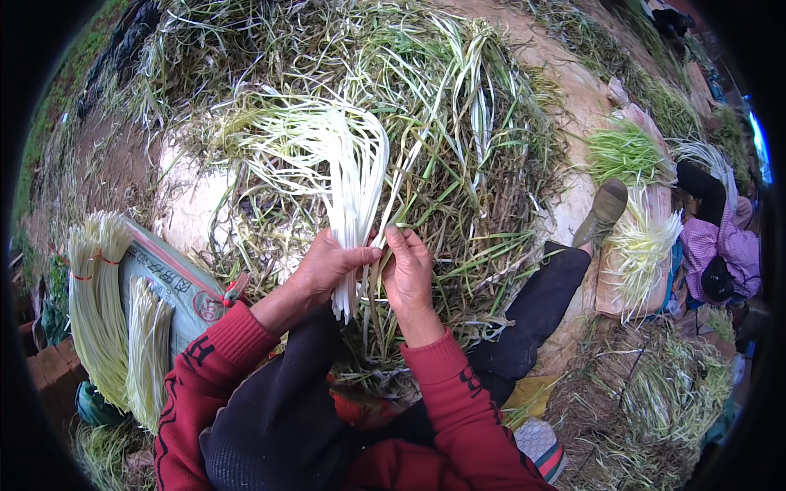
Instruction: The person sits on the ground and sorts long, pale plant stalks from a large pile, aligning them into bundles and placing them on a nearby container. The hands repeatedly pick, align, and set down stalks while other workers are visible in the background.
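Observation:
My left hand point(332, 266) is closed round a bunch of blanched chives point(356, 172). Their long white stalks stick out below the fist, and the paler green leaves bend over to the left above it. Close beside it, my right hand point(408, 266) is closed, thumb and fingers pinching thin greenish leaves point(391, 225) at the edge of the bunch. Beneath both hands spreads a heap of loose, partly withered green leaves point(442, 164).
Tied bundles of chives point(98, 303) lie on a pale printed sack point(176, 286) to my left. A person in a checked top point(729, 245) sits at the far right, near chives on a pink-wrapped stack point(643, 254). My outstretched leg point(532, 311) crosses the right side.

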Available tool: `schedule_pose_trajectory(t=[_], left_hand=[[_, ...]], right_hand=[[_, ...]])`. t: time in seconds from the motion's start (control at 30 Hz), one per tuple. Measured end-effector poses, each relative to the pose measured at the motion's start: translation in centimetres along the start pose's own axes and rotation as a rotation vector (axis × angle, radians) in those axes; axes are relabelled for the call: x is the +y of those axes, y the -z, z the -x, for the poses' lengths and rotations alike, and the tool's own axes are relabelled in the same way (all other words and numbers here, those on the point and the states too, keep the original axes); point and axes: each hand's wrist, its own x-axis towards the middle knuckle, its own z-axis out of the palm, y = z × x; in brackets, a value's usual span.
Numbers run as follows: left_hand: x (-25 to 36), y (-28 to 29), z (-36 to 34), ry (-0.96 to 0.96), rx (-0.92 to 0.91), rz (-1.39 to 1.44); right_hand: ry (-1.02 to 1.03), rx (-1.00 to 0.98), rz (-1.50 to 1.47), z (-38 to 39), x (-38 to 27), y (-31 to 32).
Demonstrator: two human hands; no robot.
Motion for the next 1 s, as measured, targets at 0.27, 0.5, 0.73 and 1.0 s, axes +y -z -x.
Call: schedule_pose_trajectory(t=[0.27,0.5,0.73,1.0], left_hand=[[0.7,0.9,0.4,-0.044,0.100,0.006],[2.7,1.8,0.0,-0.177,0.143,0.086],[1.3,1.0,0.4,0.014,-0.126,0.016],[4.5,4.5,1.4,-0.094,0.040,0.192]], right_hand=[[0.014,0.076,0.136,2.8,-0.3,0.1],[0.094,0.065,0.165,4.6,-1.7,1.7],[0.299,-0.077,0.796,4.7,-1.0,0.4],[0.481,-0.703,1.277,9.4,-4.0,-0.5]])
